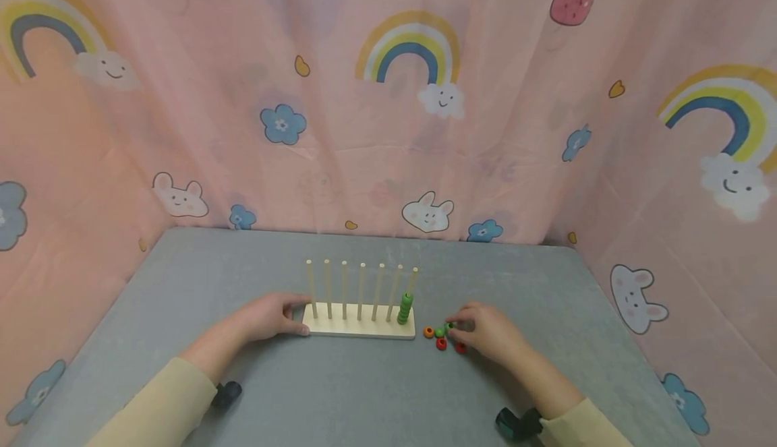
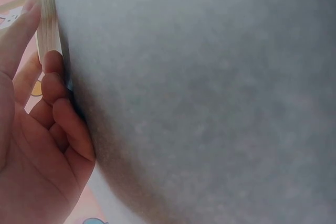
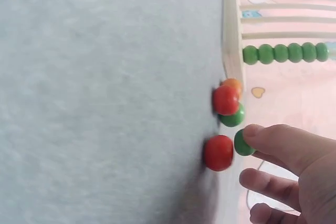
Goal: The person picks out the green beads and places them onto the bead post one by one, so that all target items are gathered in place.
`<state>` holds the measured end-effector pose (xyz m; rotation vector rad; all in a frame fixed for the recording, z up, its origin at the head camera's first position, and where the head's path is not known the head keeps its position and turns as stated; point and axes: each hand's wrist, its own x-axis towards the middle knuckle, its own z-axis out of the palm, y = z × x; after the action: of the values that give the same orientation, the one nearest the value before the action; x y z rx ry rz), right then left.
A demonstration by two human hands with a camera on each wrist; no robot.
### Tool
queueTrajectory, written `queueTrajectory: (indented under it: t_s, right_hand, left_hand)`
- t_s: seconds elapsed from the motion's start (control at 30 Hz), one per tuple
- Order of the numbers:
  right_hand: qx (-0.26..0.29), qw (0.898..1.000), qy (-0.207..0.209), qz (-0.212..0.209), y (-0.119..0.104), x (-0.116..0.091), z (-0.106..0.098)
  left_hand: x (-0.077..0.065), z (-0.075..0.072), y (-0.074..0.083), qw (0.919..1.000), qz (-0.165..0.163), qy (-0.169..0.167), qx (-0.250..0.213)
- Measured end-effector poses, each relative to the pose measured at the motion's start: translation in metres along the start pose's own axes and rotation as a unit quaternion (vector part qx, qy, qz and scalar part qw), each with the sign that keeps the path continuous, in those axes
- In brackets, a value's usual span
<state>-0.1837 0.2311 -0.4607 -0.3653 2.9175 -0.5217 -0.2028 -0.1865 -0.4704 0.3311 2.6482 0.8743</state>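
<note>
A pale wooden peg board (image 1: 358, 327) stands on the table with a row of several upright pegs. Green beads (image 3: 281, 53) are stacked on its rightmost peg; the other pegs carry none. My left hand (image 1: 274, 315) grips the board's left end, thumb at the front corner and fingers behind. To the right of the board, my right hand (image 1: 493, 334) pinches a green bead (image 3: 243, 144) between thumb and fingers, low over the table. Near that hand lie an orange bead (image 1: 428, 332), another green bead (image 1: 440, 332) and two red beads (image 3: 218, 153).
The grey tabletop (image 1: 340, 393) reaches back to a pink patterned curtain (image 1: 340, 164), which also hangs at both sides. Dark wrist-worn devices sit by the left sleeve (image 1: 164, 403) and the right sleeve (image 1: 583, 427).
</note>
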Motion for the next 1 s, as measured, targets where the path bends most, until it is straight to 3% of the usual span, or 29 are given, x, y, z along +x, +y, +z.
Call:
queueTrajectory:
  t_s: [0.27, 0.4, 0.6, 0.87, 1.0]
  right_hand:
    - [0.018, 0.999, 0.038, -0.001, -0.002, -0.004, -0.013]
    - [0.024, 0.997, 0.076, -0.021, -0.003, -0.006, -0.016]
    - [0.048, 0.988, 0.132, -0.062, -0.007, -0.004, -0.018]
    - [0.095, 0.979, 0.178, -0.038, -0.018, -0.004, -0.023]
    - [0.104, 0.973, 0.199, -0.046, -0.028, -0.004, -0.027]
  left_hand:
    - [0.001, 0.001, 0.003, 1.0000, 0.003, 0.000, 0.001]
    - [0.002, 0.001, 0.003, 0.9999, 0.015, -0.001, -0.001]
    - [-0.002, -0.001, -0.001, 1.0000, 0.006, 0.002, -0.003]
    - [-0.001, 0.000, 0.001, 1.0000, 0.000, 0.000, 0.003]
    - [-0.001, 0.001, 0.001, 1.0000, 0.000, 0.001, 0.003]
